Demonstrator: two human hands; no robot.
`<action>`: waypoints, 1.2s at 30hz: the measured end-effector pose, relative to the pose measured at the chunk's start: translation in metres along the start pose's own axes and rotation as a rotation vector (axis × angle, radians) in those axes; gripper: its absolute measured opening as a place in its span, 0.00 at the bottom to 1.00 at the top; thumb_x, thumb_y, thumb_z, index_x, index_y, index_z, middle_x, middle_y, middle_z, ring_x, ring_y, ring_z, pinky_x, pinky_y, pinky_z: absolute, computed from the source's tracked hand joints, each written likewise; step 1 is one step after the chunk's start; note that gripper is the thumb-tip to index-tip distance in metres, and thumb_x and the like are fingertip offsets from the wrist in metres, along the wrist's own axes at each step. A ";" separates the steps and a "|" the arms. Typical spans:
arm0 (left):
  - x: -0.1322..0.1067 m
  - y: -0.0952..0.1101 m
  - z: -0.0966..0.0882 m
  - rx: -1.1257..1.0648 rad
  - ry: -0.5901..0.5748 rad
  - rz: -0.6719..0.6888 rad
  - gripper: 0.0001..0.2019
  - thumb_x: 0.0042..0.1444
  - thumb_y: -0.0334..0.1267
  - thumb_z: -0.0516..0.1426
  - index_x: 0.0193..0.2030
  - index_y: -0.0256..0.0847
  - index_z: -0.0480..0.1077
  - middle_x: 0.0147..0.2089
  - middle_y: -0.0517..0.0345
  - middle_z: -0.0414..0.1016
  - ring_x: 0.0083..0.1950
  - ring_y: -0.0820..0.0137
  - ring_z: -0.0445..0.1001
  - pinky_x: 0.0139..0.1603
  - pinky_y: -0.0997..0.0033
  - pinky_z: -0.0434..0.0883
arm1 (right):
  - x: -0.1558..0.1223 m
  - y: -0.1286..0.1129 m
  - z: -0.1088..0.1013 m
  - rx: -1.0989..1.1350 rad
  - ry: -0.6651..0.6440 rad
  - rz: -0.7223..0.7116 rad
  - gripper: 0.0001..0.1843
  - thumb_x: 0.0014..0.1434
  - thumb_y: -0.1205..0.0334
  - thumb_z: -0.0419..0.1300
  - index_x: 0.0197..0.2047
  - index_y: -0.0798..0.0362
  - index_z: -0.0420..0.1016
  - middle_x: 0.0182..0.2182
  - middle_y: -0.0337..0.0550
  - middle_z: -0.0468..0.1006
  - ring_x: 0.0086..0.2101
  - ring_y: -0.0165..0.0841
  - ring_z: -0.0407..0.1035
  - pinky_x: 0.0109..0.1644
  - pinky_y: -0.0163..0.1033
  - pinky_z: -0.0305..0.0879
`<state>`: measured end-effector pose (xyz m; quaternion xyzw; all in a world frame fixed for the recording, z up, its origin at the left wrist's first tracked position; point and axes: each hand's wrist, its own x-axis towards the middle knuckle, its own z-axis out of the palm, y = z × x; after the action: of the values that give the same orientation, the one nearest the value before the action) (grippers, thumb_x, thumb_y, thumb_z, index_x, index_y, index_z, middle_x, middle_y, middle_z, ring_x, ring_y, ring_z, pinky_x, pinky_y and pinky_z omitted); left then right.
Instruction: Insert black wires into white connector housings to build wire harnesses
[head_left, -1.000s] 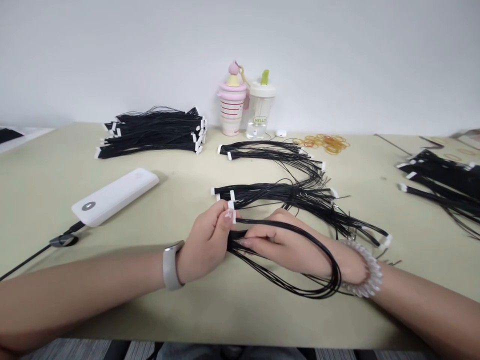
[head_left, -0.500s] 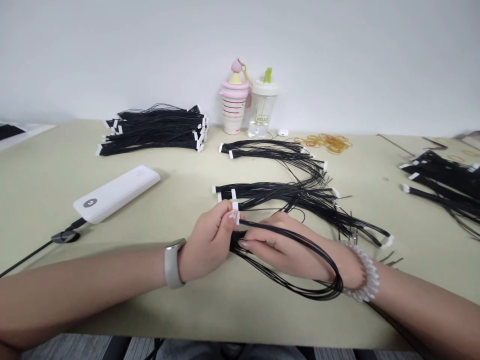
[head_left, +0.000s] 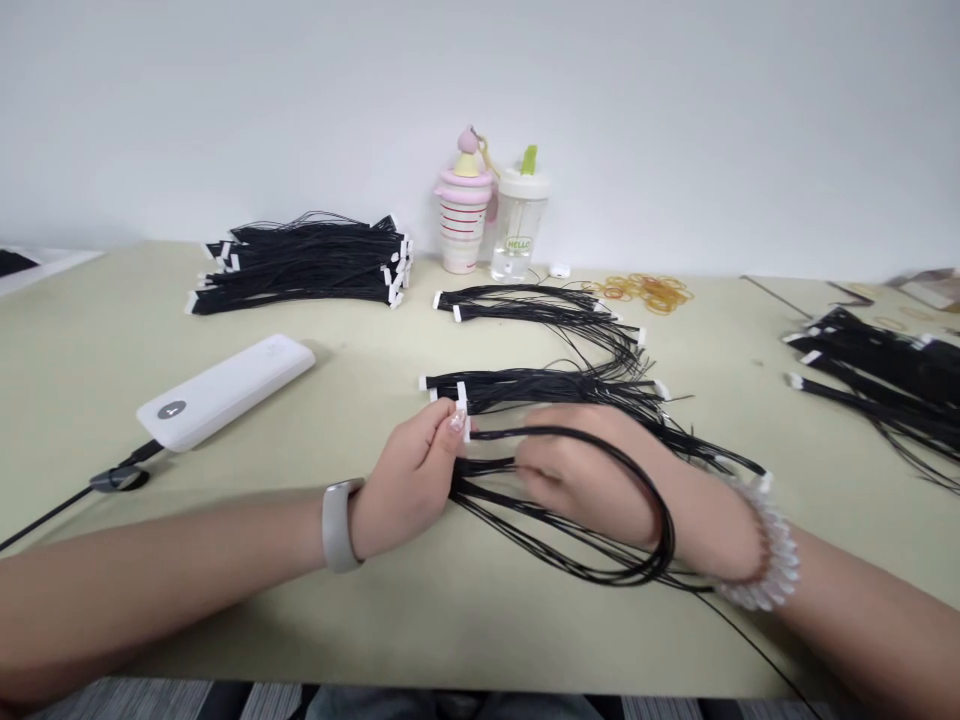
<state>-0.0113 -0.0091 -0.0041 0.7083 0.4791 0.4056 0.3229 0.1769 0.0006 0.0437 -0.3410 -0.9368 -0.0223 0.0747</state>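
The clear bottle (head_left: 518, 225) said "HELLO" in green on its front. Left of the bottle, a white pwr bank (head_left: 225, 378) had a tiny round screen (head_left: 172, 409) w/ maybe a 1, too small to be sure.

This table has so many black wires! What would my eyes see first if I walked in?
First you'd see the big loop of black wires at the front of the table, its white-tipped end held in the left hand, with the right hand beside it. Next comes the large stack of black wires at the back left. The pink striped cup also stands out against the white wall.
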 end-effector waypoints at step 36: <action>0.007 -0.004 0.001 -0.126 -0.060 -0.139 0.19 0.61 0.48 0.40 0.24 0.38 0.55 0.23 0.63 0.55 0.25 0.77 0.53 0.26 0.75 0.55 | 0.007 0.002 0.015 0.013 0.355 0.138 0.12 0.61 0.62 0.49 0.32 0.56 0.71 0.26 0.40 0.73 0.28 0.26 0.66 0.32 0.32 0.58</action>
<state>-0.0108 -0.0015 -0.0062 0.6633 0.4908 0.3903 0.4085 0.1708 0.0079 0.0301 -0.3947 -0.8835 -0.0706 0.2422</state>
